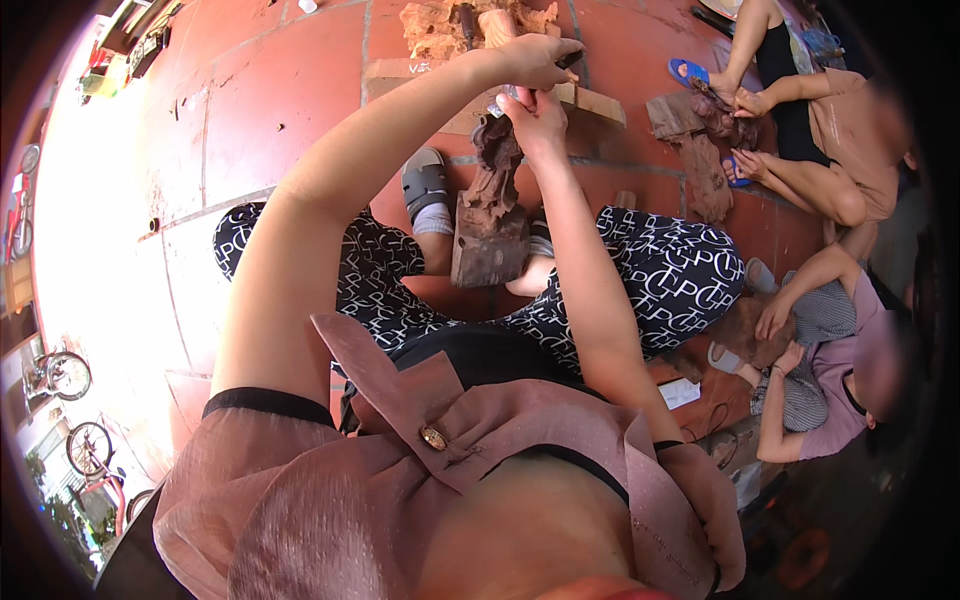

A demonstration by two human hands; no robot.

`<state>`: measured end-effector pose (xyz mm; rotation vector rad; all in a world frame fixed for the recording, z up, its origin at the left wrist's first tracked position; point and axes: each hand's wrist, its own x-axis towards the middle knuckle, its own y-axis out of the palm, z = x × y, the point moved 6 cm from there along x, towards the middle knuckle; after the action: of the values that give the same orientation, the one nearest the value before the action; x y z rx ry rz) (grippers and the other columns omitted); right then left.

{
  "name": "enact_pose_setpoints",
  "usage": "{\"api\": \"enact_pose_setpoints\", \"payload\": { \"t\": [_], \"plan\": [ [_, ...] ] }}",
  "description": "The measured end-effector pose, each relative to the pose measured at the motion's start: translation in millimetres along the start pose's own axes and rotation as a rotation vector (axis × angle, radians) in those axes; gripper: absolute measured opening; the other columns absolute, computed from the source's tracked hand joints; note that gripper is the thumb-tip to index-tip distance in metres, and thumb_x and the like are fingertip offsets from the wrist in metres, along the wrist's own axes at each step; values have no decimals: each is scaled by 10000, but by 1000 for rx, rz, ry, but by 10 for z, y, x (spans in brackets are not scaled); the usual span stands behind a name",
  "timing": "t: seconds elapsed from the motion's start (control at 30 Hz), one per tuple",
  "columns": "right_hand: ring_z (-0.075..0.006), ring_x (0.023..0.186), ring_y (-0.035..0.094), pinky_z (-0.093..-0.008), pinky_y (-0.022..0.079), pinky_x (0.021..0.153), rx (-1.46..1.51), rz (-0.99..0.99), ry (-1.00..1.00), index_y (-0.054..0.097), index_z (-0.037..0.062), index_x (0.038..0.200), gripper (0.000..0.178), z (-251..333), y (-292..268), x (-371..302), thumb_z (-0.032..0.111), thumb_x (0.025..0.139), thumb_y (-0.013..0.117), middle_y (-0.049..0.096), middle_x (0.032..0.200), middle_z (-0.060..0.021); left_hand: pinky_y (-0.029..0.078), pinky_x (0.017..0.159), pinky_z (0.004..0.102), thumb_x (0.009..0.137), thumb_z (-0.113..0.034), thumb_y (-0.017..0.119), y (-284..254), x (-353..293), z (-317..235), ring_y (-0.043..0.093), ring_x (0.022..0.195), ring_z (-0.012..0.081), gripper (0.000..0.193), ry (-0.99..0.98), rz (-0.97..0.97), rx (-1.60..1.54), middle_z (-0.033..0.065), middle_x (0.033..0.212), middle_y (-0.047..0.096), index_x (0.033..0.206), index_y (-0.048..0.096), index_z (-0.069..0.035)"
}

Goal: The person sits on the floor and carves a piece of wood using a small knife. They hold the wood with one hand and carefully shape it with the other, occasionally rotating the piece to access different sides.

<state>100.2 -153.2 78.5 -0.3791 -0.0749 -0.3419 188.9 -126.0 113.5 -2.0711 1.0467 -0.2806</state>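
Note:
A dark brown wood carving (495, 160) stands on its rough block base (490, 248) between my feet. Just beyond its top, my two hands are close together. My left hand (538, 62) is closed, with a small dark thing (569, 59) showing at its fingers; its kind is unclear. Nearer to me, my right hand (538, 122) is closed too, its fingers raised around something mostly hidden. Beside its thumb a small clear, shiny thing (495, 108) shows above the carving, too small to name.
Ahead lie a paler wood carving (428, 25), a dark-handled tool (467, 24) and a wooden board (385, 75). At the right, two people sit handling brown wood pieces (708, 180). A white flat item (680, 393) lies near my right knee. Bicycles (88, 448) stand far left.

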Motion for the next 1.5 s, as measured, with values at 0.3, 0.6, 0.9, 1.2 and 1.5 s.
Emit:
{"api": "enact_pose_setpoints", "payload": {
  "t": [0.3, 0.6, 0.9, 1.2, 1.5],
  "plan": [
    [-251, 631, 498, -373, 404, 627, -94, -97, -110, 446, 42, 680, 265, 38, -19, -49, 156, 668, 685, 459, 659, -77, 474, 782, 366, 773, -224, 600, 50, 3, 19, 603, 889, 293, 536, 137, -160, 44, 133, 1012, 618, 1277, 434, -148],
    [-199, 625, 499, -324, 421, 635, 128, -87, -27, 448, 55, 670, 245, -293, 61, 29, 139, 683, 678, 463, 653, -57, 452, 831, 331, 745, -186, 638, 74, -13, -18, 584, 955, 242, 508, 162, -118, -57, 105, 1036, 613, 1228, 488, -130],
    [-144, 590, 469, -296, 414, 608, 169, -127, 24, 465, 39, 665, 251, -45, -9, -119, 140, 694, 692, 471, 614, -27, 462, 812, 308, 732, -154, 641, 106, -86, -121, 595, 917, 225, 485, 152, -26, -117, 108, 1033, 615, 1198, 515, -113],
    [-210, 566, 457, -327, 405, 590, 72, -230, -77, 438, 29, 634, 238, -64, -20, -232, 106, 697, 654, 441, 579, -61, 483, 711, 276, 744, -96, 598, 182, -183, -148, 599, 750, 151, 474, 192, 11, -261, 70, 857, 640, 1209, 509, -98],
    [-209, 571, 519, -324, 428, 594, -15, -219, -65, 513, 17, 675, 194, -129, -31, -174, 140, 725, 655, 521, 600, -101, 478, 717, 293, 732, -80, 600, 176, -234, -182, 603, 760, 161, 401, 275, -27, -292, 63, 853, 638, 1131, 569, -107]
  ]
}}
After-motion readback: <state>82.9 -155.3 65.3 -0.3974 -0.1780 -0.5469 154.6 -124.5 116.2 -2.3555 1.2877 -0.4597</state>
